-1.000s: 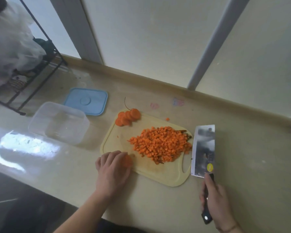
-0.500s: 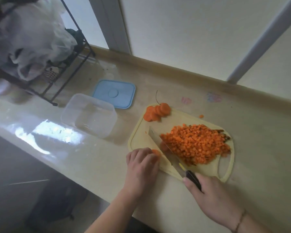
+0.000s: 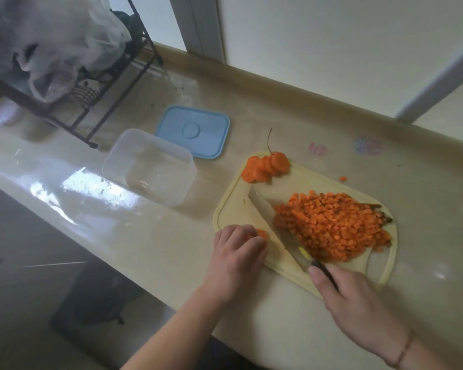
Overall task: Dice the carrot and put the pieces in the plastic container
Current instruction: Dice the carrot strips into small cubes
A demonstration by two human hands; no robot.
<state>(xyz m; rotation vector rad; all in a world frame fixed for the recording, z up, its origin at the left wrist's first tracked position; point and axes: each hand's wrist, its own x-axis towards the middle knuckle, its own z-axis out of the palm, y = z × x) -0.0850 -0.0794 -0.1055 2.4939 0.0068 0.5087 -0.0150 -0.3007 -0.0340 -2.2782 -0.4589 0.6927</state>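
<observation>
A pale yellow cutting board (image 3: 286, 182) lies on the counter with a big heap of diced carrot (image 3: 334, 228) on its right half. Several carrot slices (image 3: 265, 166) lie fanned at its far left corner. My left hand (image 3: 237, 255) holds a small carrot piece (image 3: 262, 233) down at the board's near left edge. My right hand (image 3: 350, 297) grips the black handle of a cleaver (image 3: 273, 222), whose blade lies against the left side of the heap. The clear plastic container (image 3: 150, 166) stands empty to the left of the board.
A blue lid (image 3: 193, 130) lies behind the container. A black wire rack (image 3: 96, 84) with plastic bags stands at the far left. One loose carrot cube (image 3: 342, 178) sits on the counter beyond the board. The counter's front edge runs diagonally under my forearms.
My right hand brought the cleaver from the counter right of the board onto the board, its blade now against the diced heap. My left hand stayed on the carrot piece.
</observation>
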